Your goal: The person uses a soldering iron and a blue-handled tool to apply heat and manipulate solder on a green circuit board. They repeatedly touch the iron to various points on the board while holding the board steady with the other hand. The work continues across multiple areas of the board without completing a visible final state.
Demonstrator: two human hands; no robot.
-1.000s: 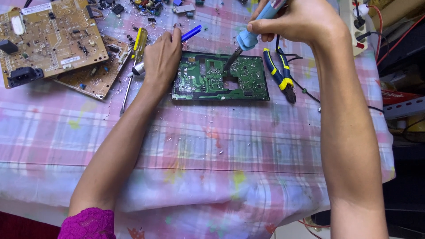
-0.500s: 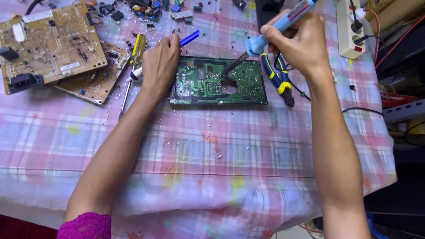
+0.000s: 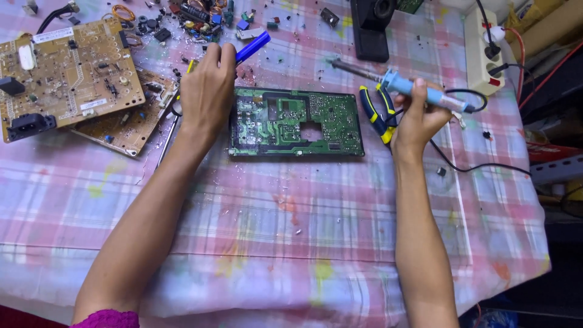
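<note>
Now: soldering iron [image 3: 419, 91] lifted off green board [image 3: 296, 123].
Right hand [image 3: 419, 115] closed round iron, right of board; left hand [image 3: 207, 91] pinching blue pen [image 3: 254, 46], left of it.

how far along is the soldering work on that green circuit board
Done: loose components lie piled above the boards. In hand: the right hand holds the blue soldering iron off the green circuit board; the left hand rests at a blue pen-like tool. Left: the board remains populated with parts.

left palm hidden, pliers [image 3: 378, 115] half-covered — components blurred
</note>
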